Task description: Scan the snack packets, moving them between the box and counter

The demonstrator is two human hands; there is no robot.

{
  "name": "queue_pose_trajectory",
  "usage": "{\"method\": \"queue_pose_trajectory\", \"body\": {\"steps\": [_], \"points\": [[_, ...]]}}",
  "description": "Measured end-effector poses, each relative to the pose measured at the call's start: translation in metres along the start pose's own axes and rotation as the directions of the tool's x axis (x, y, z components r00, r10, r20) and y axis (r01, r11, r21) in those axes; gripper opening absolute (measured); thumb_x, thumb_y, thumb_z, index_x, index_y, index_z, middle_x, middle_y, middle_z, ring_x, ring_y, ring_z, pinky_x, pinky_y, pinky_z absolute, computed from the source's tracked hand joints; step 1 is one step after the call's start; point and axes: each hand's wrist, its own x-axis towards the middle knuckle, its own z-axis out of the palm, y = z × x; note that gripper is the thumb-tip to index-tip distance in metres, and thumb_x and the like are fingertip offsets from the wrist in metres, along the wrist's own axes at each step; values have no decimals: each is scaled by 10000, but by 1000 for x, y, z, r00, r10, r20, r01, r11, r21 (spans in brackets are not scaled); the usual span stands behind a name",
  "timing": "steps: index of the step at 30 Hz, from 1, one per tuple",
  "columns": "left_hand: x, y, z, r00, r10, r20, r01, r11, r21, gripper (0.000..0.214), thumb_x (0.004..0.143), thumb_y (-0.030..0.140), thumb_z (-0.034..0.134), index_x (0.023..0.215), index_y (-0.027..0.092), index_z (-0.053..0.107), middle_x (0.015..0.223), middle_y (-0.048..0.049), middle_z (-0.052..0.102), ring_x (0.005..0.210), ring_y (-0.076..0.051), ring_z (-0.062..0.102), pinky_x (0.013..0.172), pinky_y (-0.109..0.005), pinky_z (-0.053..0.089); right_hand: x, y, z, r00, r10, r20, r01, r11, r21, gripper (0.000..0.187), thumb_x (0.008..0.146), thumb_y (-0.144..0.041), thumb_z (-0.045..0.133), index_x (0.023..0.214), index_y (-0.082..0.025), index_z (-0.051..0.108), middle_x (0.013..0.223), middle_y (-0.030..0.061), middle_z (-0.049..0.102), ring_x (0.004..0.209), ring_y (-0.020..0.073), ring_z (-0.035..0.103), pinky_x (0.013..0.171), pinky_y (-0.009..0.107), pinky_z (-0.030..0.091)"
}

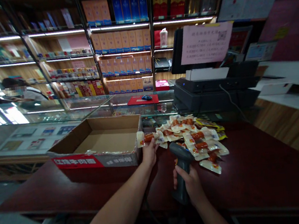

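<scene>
My left hand (pixel 150 153) is closed on a packaged sausage (pixel 149 137), a pale vacuum pack with a reddish-brown sausage in it, beside the right end of an open cardboard box (pixel 122 159). In my right hand (pixel 192 180) is a dark grey barcode scanner (pixel 181 159), held by its handle with the head tilted up and left. A pile of similar sausage packs (pixel 198 146) lies on the dark red table, beyond and to the right of the scanner. Yellow packets (pixel 208 123) stick out behind the pile.
Behind the pile stand a black cash register (pixel 204 93) and a monitor with a pink paper notice (pixel 206 44). A mouse (pixel 146 97) rests on a red mat on the glass counter. Shelves of boxes line the back wall. A person (pixel 32 92) is at the far left.
</scene>
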Motion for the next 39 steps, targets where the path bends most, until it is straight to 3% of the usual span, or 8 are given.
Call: {"method": "queue_pose_trajectory", "body": {"steps": [5,10,17,22,25,29,33,39], "points": [[0,-2,-1,996,74,55,-76,996,45,446,577,341,766,944,157,594,979,-73,669,940,-207,617,860,-373,463,-1,-2,1,1000,8,2,-8,1000,-3,351,673,-395,692,872,-181,498,514,-61,554,369,110,493,340,227,441],[-1,-3,-3,991,86,104,-103,981,164,424,621,396,718,924,114,621,954,-126,673,961,-229,612,886,-369,446,-1,-2,1,1000,10,21,-11,1000,14,326,687,-382,682,861,-175,500,513,-63,543,368,101,484,339,218,432],[-2,-3,-2,990,82,113,-101,978,180,446,636,398,697,965,109,613,955,-143,668,967,-239,611,878,-384,452,0,-1,0,1000,-4,26,3,1000,18,336,685,-395,683,865,-177,500,513,-65,546,366,103,485,334,217,427],[-7,1,0,995,79,58,-88,981,174,444,581,386,737,914,136,584,943,-100,659,897,-213,623,777,-356,498,-2,-5,0,1000,-2,5,2,1000,21,402,663,-416,699,928,-175,516,515,-62,557,366,112,497,338,224,432],[-10,4,5,997,8,75,-24,975,221,477,551,374,761,921,149,563,896,-66,661,818,-200,636,710,-337,509,-5,-14,-6,1000,-9,-25,10,999,42,403,664,-419,701,932,-178,521,515,-60,558,364,111,495,340,220,428],[-6,7,29,977,12,212,-70,961,269,491,564,346,752,980,150,581,931,-77,667,816,-194,634,739,-324,498,-7,-35,-22,995,-68,-75,71,996,49,358,638,-429,718,817,-180,532,502,-55,554,356,106,487,334,215,413],[10,3,72,909,55,412,-239,880,411,430,617,300,696,1013,157,610,954,-72,672,840,-189,619,792,-327,476,-10,-56,-41,983,-126,-132,131,991,29,336,630,-447,718,692,-179,525,455,-45,545,344,107,486,331,211,396],[19,-25,139,821,61,567,-530,452,718,357,650,136,645,1005,173,627,946,-48,667,894,-183,594,849,-314,428,-13,-76,-65,957,-187,-223,202,978,50,360,598,-438,751,713,-179,528,467,-52,555,352,102,484,334,211,418]]}}
